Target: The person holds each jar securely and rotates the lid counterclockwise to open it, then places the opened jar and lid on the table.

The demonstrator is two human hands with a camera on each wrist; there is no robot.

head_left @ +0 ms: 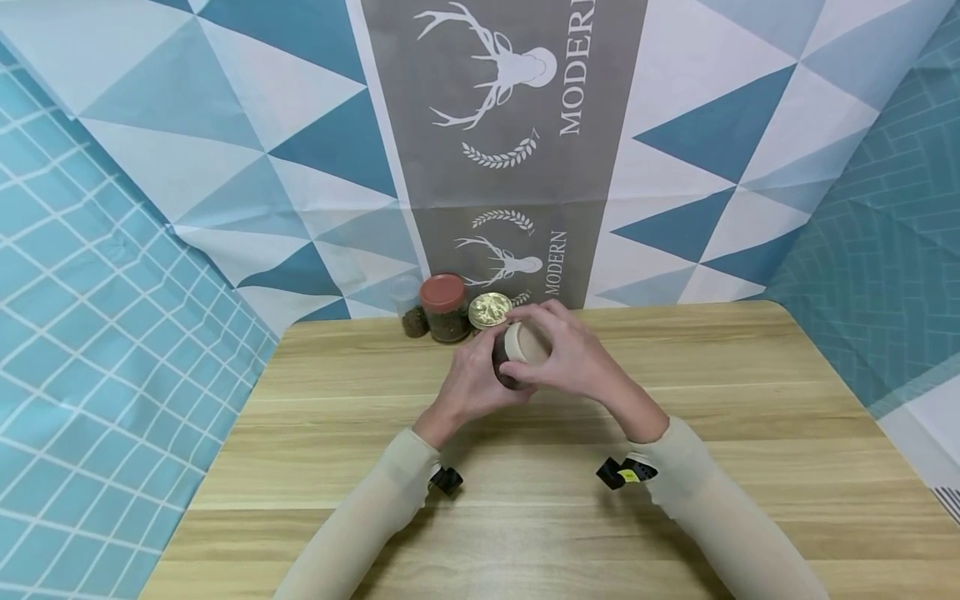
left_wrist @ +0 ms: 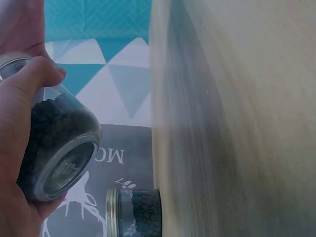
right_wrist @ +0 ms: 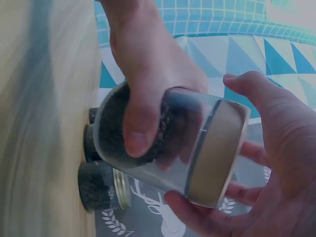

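Note:
My left hand (head_left: 480,375) grips a glass jar (left_wrist: 69,123) holding dark pieces, with the thumb laid across its side. The jar is held tilted above the table, its round base showing in the left wrist view. A beige lid (right_wrist: 217,153) sits on its mouth. Around that lid curve the fingers of my right hand (head_left: 566,354), fingertips at its far edge, while the right thumb stands a little off the near side in the right wrist view.
At the back of the wooden table (head_left: 525,525) stand a red-lidded jar (head_left: 444,308), a gold-lidded jar (right_wrist: 101,186) and a small clear container (head_left: 411,310) with dark contents. A patterned cloth wall (head_left: 495,167) rises right behind them.

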